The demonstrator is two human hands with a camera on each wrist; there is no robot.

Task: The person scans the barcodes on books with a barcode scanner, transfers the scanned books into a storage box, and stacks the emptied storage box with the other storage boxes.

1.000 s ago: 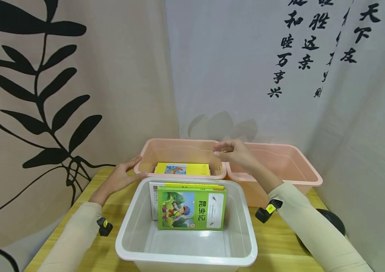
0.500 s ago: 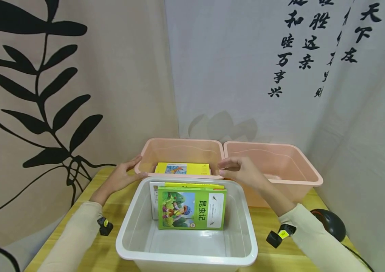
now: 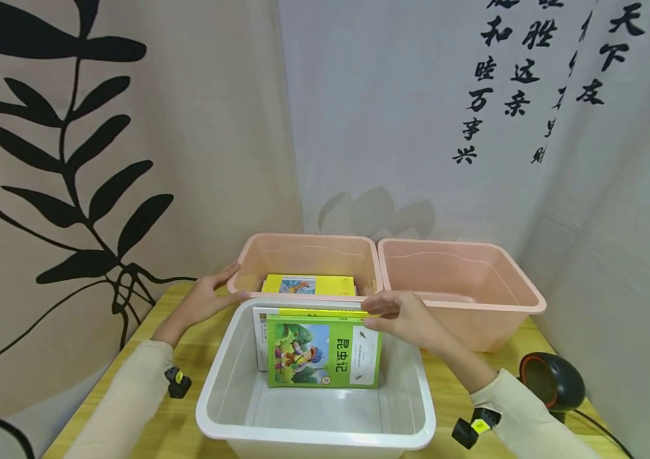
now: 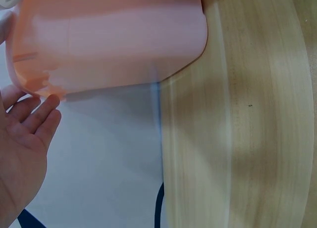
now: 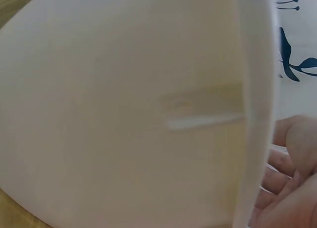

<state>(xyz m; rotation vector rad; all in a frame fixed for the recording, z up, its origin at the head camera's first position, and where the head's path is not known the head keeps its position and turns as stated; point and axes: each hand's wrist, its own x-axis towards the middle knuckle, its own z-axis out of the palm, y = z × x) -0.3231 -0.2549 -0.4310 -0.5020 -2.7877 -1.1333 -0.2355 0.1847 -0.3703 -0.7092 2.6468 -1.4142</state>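
Note:
My left hand (image 3: 206, 298) rests at the left corner of the left pink bin (image 3: 316, 240), its fingers fairly straight against the outside, as the left wrist view also shows. In the grey-white bin (image 3: 215, 382) at the front stands a green book (image 3: 302, 354) with an illustrated cover. Behind it, a yellow-edged book (image 3: 313, 312) and a white one (image 3: 260, 344) partly show. Over the green book's top right corner hovers my right hand (image 3: 407, 319), thumb and fingers apart. Contact with the book is hard to make out.
Another yellow book (image 3: 330, 285) lies in the left pink bin. Beside that bin stands the right pink bin (image 3: 451, 268). A dark rounded object (image 3: 557, 380) with a cable sits at the right of the wooden table (image 3: 451, 408). Fabric walls close off the back.
My right hand has come down and nearer, from above the left pink bin's right rim to the green book's top corner. The left hand stays where it was.

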